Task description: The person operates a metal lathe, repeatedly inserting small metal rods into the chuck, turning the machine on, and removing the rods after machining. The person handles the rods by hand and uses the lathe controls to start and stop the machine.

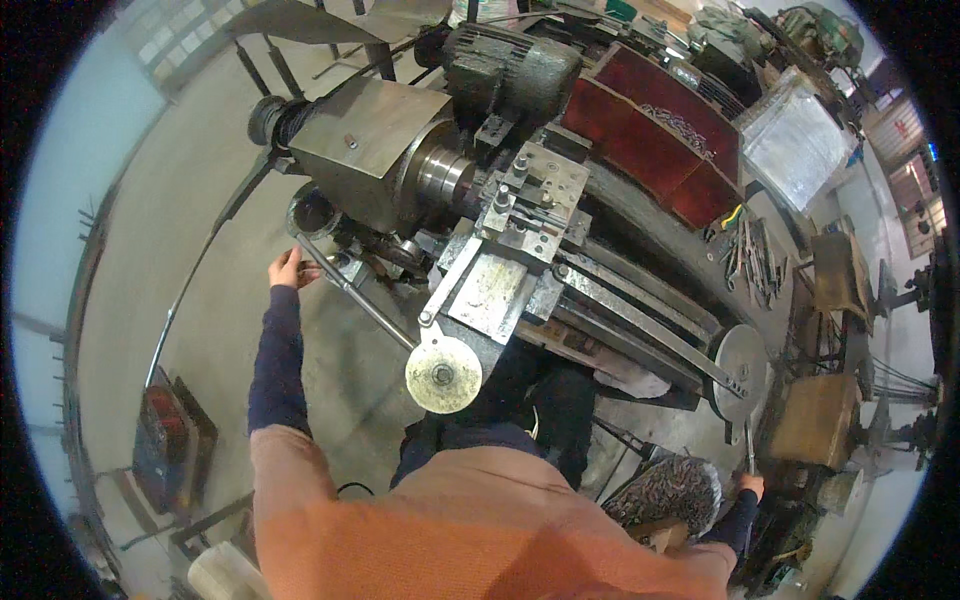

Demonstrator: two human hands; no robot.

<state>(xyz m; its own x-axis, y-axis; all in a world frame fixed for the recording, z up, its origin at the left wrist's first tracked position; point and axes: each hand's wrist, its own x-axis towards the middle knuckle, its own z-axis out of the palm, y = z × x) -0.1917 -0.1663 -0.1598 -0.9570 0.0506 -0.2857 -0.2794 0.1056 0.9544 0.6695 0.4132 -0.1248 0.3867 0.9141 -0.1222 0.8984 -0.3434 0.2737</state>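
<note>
A small bench lathe with a grey headstock (365, 140) stands before me. Beyond its left front, my left hand (287, 268) is raised with the fingers pinched together; what is between them is too small to make out. Close by that hand is the upper end of a long metal rod (365, 305), which slants down to a round pale disc (443, 375) on the cross slide. Far to the right, my right hand (752, 486) is closed round a metal lever (749, 450) hanging below a large round plate (738, 372). Two long bars link that plate to the carriage (495, 290).
Behind the lathe sit an electric motor (510, 70) and a red tray (635, 125) holding small metal parts. Several hand tools (755, 260) lie right of it. A sack of small dark metal pieces (665, 495) rests near my right side. A foot-height box (170, 430) stands at left.
</note>
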